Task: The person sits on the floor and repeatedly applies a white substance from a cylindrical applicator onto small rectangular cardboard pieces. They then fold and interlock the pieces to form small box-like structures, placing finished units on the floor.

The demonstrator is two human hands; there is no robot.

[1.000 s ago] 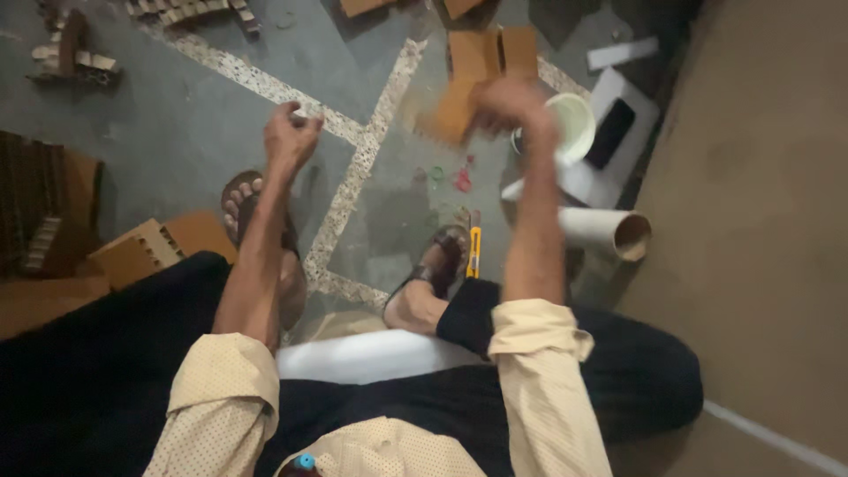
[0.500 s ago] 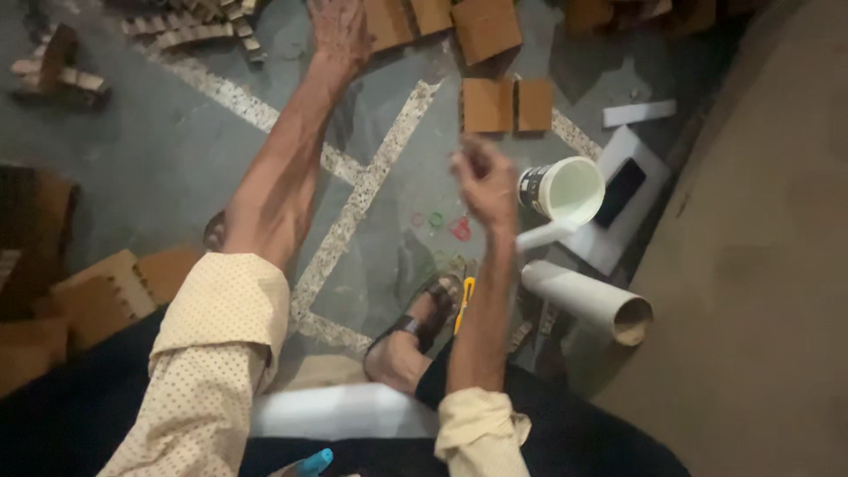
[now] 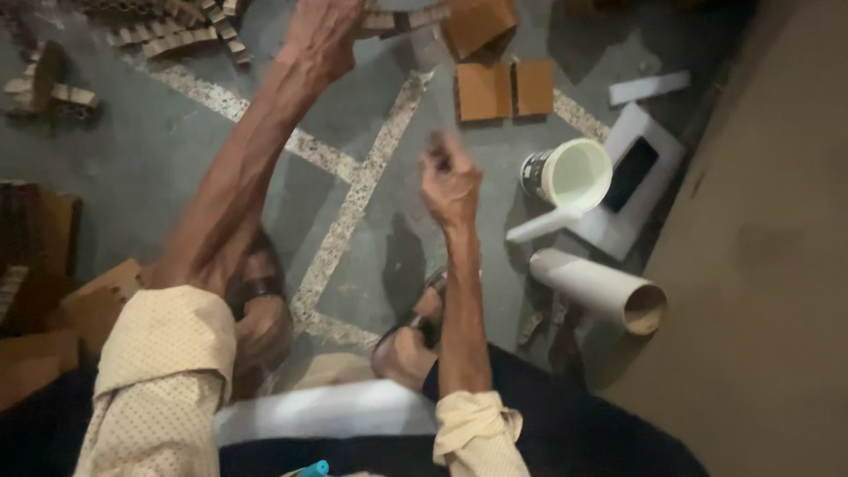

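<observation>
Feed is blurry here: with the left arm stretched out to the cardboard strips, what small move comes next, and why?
Probably close the left hand on a cardboard strip: it already sits at the strip pile's edge, while the right hand hangs curled in mid-air, apparently holding nothing.

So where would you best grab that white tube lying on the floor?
Probably around the middle of the white tube, hand coming down from above. It lies flat on its side, round and even along its length, with open floor around its middle. Its open end faces the wall, so that end is more awkward to reach.
</observation>
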